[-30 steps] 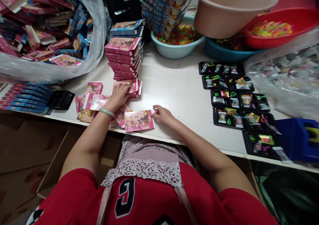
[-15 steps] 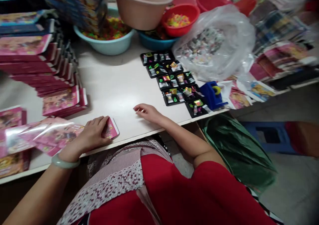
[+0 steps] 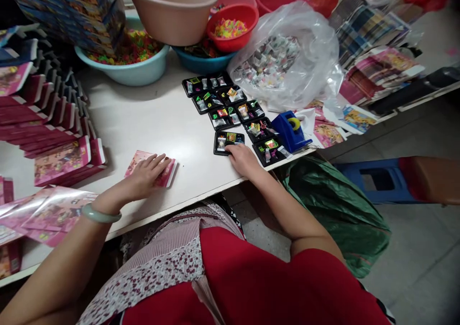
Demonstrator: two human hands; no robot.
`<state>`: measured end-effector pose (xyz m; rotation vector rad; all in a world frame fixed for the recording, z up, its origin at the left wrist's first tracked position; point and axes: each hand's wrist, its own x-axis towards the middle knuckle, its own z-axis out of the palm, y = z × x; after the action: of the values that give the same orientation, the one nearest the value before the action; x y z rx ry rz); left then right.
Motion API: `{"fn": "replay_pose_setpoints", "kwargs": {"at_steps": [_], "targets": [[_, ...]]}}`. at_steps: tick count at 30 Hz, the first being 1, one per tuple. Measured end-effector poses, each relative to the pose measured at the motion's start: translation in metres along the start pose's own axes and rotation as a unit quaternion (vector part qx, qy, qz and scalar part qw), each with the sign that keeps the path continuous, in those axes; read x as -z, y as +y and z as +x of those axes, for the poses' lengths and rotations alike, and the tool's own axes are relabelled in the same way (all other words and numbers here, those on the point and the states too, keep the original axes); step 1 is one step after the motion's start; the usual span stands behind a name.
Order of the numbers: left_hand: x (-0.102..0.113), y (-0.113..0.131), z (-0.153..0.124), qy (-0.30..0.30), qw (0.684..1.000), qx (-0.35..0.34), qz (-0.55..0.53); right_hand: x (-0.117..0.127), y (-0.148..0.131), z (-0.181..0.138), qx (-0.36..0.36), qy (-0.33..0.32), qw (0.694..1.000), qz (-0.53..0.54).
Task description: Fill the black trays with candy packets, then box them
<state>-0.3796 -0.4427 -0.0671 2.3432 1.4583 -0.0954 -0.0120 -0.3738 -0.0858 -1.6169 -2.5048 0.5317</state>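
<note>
My left hand [image 3: 145, 175] lies flat with fingers spread on a flat pink printed card box [image 3: 168, 170] near the front edge of the white table [image 3: 151, 123]. My right hand [image 3: 242, 158] reaches right and its fingers touch the near edge of a black plastic tray [image 3: 227, 140] filled with small colourful packets. That tray sits apart from a row of several similar black trays [image 3: 230, 102] running back across the table. A blue tape dispenser [image 3: 290, 131] stands just right of the trays.
Stacks of pink boxes [image 3: 53, 119] fill the left. Loose pink cards under clear film [image 3: 43, 210] lie at the near left. Basins [image 3: 125, 61] of colourful bits and a tan tub [image 3: 172, 8] stand at the back. A clear bag of packets [image 3: 283, 61] sits right. A blue stool [image 3: 377, 181] is on the floor.
My right hand moved right from the bare table to the nearest black tray, which now sits out of the row. My left hand slid the pink box to the right. The view swung right.
</note>
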Motion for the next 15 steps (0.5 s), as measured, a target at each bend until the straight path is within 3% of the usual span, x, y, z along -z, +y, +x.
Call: {"fn": "replay_pose_setpoints", "kwargs": {"at_steps": [3, 5, 9, 12, 15], "targets": [[-0.014, 0.018, -0.01, 0.088, 0.995, 0.015, -0.05, -0.005, -0.006, 0.002, 0.042, 0.036, 0.998, 0.029], [-0.025, 0.036, -0.01, 0.131, 0.989, 0.061, -0.025, -0.006, -0.004, 0.007, 0.052, 0.052, 0.997, 0.022], [-0.039, 0.061, -0.002, 0.154, 0.977, 0.136, 0.051, -0.009, 0.009, 0.021, 0.049, 0.023, 0.999, -0.005], [-0.04, 0.062, -0.001, 0.15, 0.978, 0.133, 0.05, -0.012, 0.019, 0.028, 0.049, -0.004, 0.999, 0.002], [-0.038, 0.052, -0.005, 0.179, 0.98, 0.086, -0.025, -0.012, 0.024, 0.03, 0.066, -0.001, 0.998, 0.011]]}}
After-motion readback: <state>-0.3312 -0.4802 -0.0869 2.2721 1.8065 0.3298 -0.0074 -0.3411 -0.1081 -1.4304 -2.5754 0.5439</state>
